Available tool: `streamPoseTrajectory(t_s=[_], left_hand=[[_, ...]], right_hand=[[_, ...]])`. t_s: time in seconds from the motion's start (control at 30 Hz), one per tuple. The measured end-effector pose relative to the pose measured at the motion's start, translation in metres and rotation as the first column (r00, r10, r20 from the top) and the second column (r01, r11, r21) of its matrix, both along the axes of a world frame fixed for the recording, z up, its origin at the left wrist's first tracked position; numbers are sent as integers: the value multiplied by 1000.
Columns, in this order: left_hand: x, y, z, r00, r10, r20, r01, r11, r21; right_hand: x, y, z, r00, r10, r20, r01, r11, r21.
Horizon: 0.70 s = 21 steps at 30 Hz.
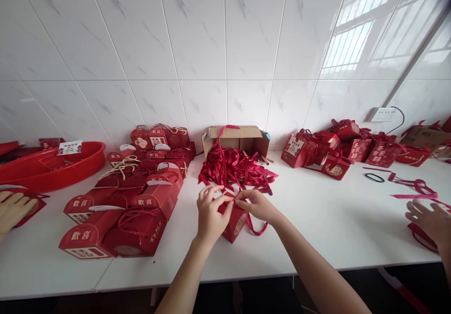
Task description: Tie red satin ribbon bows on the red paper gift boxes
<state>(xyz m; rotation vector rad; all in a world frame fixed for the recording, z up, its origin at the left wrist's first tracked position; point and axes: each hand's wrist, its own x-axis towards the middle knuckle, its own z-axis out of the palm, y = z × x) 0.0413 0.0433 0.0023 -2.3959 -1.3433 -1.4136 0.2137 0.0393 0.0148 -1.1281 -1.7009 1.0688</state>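
Right in front of me on the white table stands a small red gift box [234, 224] with a gold round pattern on its side. My left hand [214, 210] and my right hand [256, 205] meet over its top, fingertips pinched on a red ribbon [260, 231]. One end of that ribbon loops down beside the box on the right. The exact knot or crossing between the fingers is hidden. Just behind lies a heap of red ribbons [236, 166], spilling from an open cardboard box [239, 132] tipped toward me.
Rows of red gift boxes [141, 220] with cords fill the left side, beside a red plastic basin [42, 175]. More ribboned boxes [336, 164] stand at the right rear. Other people's hands [14, 208] [428, 218] work at both edges. A black ring [374, 178] lies right.
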Motion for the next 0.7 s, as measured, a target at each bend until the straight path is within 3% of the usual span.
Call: streamPoseTrajectory(t_s=[0.17, 0.3, 0.43, 0.6, 0.7], left_hand=[[3, -26, -18, 979, 170, 109, -160, 982, -98], [7, -42, -35, 993, 115, 14, -111, 979, -169], [10, -48, -43, 997, 83, -4, -83, 984, -156], [11, -50, -43, 996, 92, -18, -93, 989, -113], [13, -50, -42, 994, 102, -29, -104, 991, -88]], right_hand=[[-4, 0, -3, 994, -32, -102, 20, 993, -119], [-7, 0, -5, 982, -58, -177, 27, 985, -171], [-8, -2, 2, 949, -152, -278, 119, 984, -132], [17, -12, 43, 812, -224, -538, 270, 963, 6], [40, -30, 79, 701, -203, -683, 460, 861, 217]])
